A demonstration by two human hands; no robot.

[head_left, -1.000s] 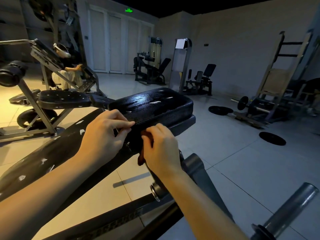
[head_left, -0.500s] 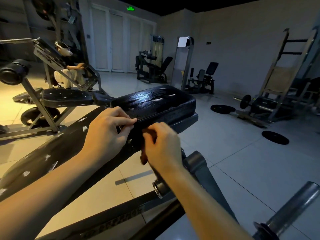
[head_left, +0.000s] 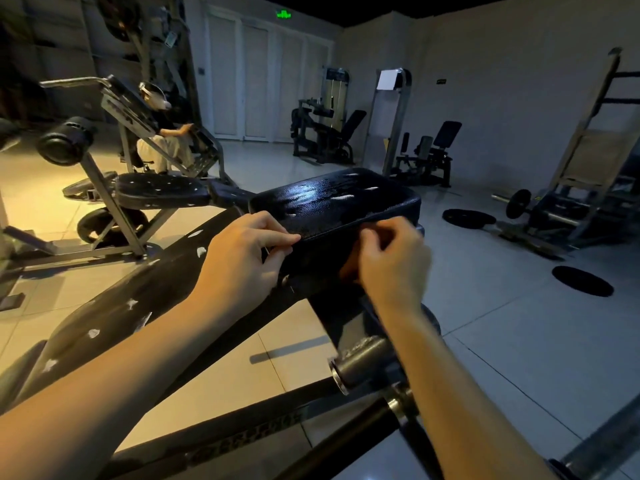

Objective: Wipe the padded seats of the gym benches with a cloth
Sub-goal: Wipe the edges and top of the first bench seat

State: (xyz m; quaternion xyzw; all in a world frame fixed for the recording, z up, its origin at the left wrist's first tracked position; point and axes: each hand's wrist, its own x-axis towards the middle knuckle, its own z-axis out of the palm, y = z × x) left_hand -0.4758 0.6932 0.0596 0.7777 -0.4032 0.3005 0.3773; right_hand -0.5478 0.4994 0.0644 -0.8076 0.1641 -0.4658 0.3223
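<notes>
Wiping runs along the near side wall of the black, cracked-vinyl padded seat (head_left: 336,202). Right hand (head_left: 394,261) grips a bunched rust-orange cloth (head_left: 348,268), mostly hidden under curled fingers and pressed to that wall just below the seam. Since a second ago this hand has slid toward the seat's near-right corner; it is motion-blurred. Left hand (head_left: 242,261) stays at the seat's near-left corner, fingers curled at the seam; pinching or merely bracing, cannot tell. Gap between the hands has widened. Judgement: one stroke along the side wall is nearly done. The seat's glossy, scuffed top likely remains, as does the long black backrest pad (head_left: 114,317) left of the seat.
</notes>
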